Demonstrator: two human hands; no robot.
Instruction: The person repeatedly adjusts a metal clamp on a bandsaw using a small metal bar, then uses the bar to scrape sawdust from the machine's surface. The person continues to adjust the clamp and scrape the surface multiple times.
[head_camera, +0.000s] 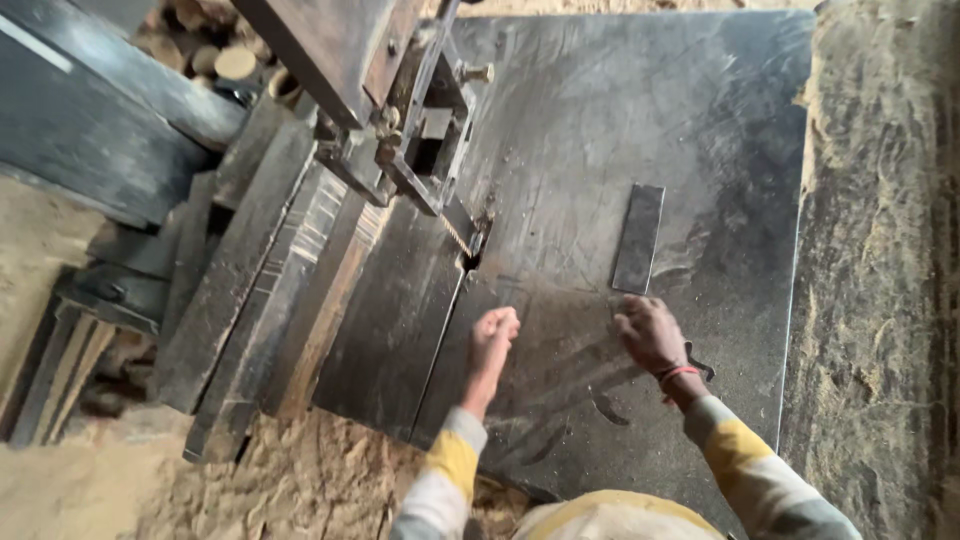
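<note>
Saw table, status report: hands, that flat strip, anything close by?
Left hand closed in a fist, holding nothing visible. Right hand open, fingers at the near end of the flat dark strip. Saw blade left of the strip.

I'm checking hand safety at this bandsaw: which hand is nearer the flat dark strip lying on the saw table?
Right. The right hand sits just below the strip's near end, about touching it. The left hand, a closed fist, is farther off, nearer the blade slot.

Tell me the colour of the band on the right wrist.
Red, a thin band just below the right hand, seen in the head view.
</note>
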